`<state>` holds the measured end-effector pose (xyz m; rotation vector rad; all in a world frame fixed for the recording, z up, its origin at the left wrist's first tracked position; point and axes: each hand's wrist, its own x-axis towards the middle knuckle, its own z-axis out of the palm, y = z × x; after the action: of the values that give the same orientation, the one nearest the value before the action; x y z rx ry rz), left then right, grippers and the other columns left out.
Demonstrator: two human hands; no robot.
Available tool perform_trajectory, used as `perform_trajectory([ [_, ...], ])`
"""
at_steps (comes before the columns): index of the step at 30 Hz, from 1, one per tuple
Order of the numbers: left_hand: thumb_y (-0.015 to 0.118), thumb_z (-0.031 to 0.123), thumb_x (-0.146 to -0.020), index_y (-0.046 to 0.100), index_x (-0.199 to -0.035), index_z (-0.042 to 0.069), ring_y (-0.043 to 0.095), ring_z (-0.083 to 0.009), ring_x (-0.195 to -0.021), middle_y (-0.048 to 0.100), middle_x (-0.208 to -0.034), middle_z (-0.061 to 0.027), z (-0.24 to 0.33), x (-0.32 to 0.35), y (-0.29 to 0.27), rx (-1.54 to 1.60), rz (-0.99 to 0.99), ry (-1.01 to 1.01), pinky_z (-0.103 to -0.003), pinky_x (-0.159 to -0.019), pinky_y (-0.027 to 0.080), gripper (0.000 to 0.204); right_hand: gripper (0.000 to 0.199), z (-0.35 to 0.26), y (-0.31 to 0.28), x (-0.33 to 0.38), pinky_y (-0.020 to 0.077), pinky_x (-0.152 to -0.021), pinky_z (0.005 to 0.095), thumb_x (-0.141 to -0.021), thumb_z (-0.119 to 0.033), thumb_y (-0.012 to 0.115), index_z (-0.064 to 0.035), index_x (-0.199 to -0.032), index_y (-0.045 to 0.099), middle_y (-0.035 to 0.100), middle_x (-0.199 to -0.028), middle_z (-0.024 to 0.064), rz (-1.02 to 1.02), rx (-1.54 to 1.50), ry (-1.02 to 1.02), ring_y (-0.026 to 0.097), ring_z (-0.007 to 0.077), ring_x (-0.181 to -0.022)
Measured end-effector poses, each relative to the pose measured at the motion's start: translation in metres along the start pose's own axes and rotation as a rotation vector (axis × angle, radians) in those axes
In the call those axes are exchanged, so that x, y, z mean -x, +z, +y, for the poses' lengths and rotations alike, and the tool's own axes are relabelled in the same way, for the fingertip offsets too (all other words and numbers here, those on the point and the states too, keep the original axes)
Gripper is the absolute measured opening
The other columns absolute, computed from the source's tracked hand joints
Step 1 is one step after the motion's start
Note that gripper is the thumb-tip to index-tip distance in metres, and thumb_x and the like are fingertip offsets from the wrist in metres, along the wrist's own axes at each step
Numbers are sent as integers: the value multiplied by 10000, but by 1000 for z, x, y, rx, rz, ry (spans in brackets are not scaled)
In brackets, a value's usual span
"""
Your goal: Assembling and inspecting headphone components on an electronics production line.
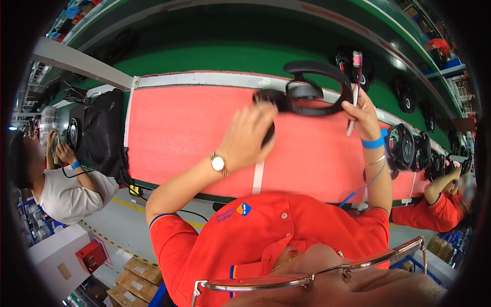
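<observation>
I hold a black over-ear headset (307, 94) up over a red mat (179, 128). My left hand (245, 138), with a wristwatch on the wrist, wraps around one ear cup at the headset's left end. My right hand (364, 113), wearing a blue wrist strap with a blue cord, grips the right side of the headband. The same hand also pinches a small brush (356, 61) with a white handle and pink-white bristles pointing up. The second ear cup sits between my hands, under the arched headband.
A green conveyor belt (230, 56) runs behind the mat. More black headsets (404, 146) stand in a row at the right. A black bundle (102, 130) lies left of the mat. Co-workers sit at left (66, 189) and right (442, 204). Cardboard boxes (135, 279) are on the floor.
</observation>
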<state>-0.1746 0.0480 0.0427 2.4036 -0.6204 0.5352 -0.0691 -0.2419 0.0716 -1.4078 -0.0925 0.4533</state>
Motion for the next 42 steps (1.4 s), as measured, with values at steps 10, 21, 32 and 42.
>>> perform_trajectory([
  [10, 681, 157, -652, 496, -1135, -35, 489, -394, -1018, 526, -1083, -235, -134, -97, 30, -246, 279, -659, -463, -882, 432, 552, 284, 53, 78, -104, 441, -684, 247, -705, -17, 719, -39, -938, 559, 576, -879, 35, 214, 611, -589, 531, 112, -779],
  [21, 772, 259, -646, 480, -1034, -26, 485, -376, -931, 513, -987, -192, -146, -101, 56, 76, 675, -539, -422, -855, 415, 563, 232, 48, 84, -147, 162, -422, 224, -884, -239, 654, -121, -773, 487, 277, -558, -39, 363, -314, -96, 244, 58, -464],
  [32, 713, 262, -740, 375, -1112, -63, 560, -406, -939, 551, -999, -258, -159, -112, 66, 392, 708, -585, -436, -808, 463, 599, 363, 78, 38, -170, 388, -699, 281, -872, -144, 640, -16, -1202, 555, 537, -1070, 79, 476, 42, -339, 490, 163, -864],
  [42, 643, 376, -799, 148, -1321, -91, 403, -481, -1237, 43, -1405, -442, -135, -133, 70, 783, 472, -837, -419, -1035, 373, 858, 411, 62, 129, -130, 407, -621, 226, -909, -131, 617, 24, -1269, 492, 592, -1119, 65, -24, 677, -745, 460, 82, -724],
])
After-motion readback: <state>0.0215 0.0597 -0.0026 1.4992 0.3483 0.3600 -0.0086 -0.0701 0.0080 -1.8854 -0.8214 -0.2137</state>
